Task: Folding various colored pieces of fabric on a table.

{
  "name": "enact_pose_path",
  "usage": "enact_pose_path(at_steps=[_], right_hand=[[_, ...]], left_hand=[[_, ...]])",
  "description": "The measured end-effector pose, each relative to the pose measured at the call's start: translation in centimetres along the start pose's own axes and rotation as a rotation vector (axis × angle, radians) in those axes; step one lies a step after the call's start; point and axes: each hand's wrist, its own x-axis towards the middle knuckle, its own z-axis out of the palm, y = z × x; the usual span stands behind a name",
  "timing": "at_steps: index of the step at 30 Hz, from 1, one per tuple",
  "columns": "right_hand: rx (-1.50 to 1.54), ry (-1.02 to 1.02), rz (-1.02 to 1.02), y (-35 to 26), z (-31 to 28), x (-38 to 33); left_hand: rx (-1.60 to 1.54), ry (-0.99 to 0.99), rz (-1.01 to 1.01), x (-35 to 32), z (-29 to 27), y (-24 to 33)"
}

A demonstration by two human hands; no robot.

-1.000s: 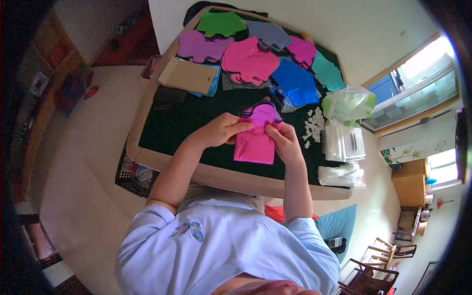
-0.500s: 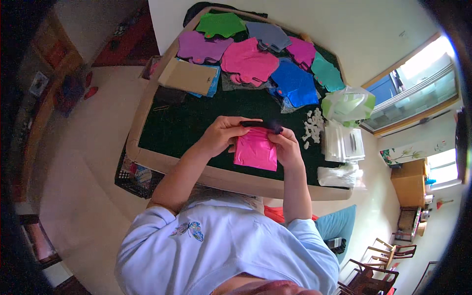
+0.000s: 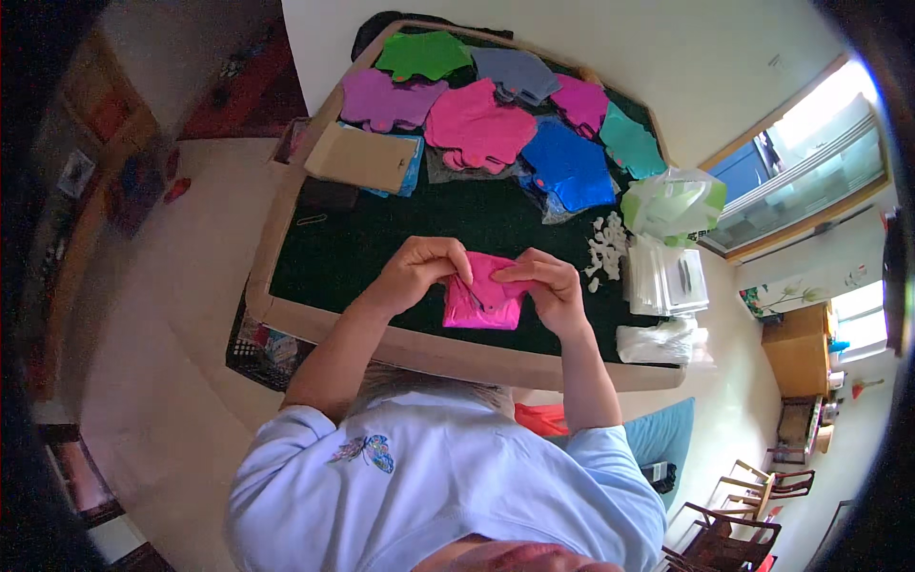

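Note:
Over the near side of the dark green tabletop [image 3: 381,248] I hold a small folded pink cloth piece [image 3: 481,313], its lower front shiny and its upper flap matte. My left hand [image 3: 419,272] pinches the flap's upper left side between thumb and fingers. On the other side my right hand [image 3: 553,291] grips its upper right corner, thumb and fingers closed on it. A small dark spot shows on the flap near its lower edge. Fingers partly cover the top edge.
Beyond my hands lie stacks of flat shaped pieces, including pink [image 3: 481,124], blue [image 3: 567,167] and green [image 3: 424,55]. A cardboard sheet [image 3: 360,157] lies left. Small white pieces [image 3: 607,250], clear plastic sleeves [image 3: 660,276] and a plastic bag [image 3: 672,202] sit right.
The dark band along the piece's top edge is no longer in sight; a matte pink flap now lies over the upper front. Both hands have shifted slightly, still gripping it.

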Motion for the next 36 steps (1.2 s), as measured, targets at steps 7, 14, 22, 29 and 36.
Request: enact_pose_path(at_steps=[7, 14, 22, 29, 36], right_hand=[[-0.173, 0.035, -0.108, -0.6, 0.0, 1.1], [0.100, 0.020, 0.035, -0.4, -0.6, 0.8], [0.215, 0.176, 0.308, 0.5, -0.6, 0.1], [0.402, 0.245, 0.333, 0.1, 0.2, 1.3], [0.464, 0.217, 0.420, -0.3, 2.2, 1.1]], left_hand=[[-0.158, 0.195, -0.194, 0.9, 1.5, 0.9], [0.283, 0.254, -0.053, 1.0, 1.9, 0.2], [0.605, 0.300, 0.211, 0.3, 3.4, 1.6], [0.549, 0.359, 0.132, 0.1, 2.6, 1.5], [0.457, 0.434, 0.219, 0.0, 3.3, 1.3]])
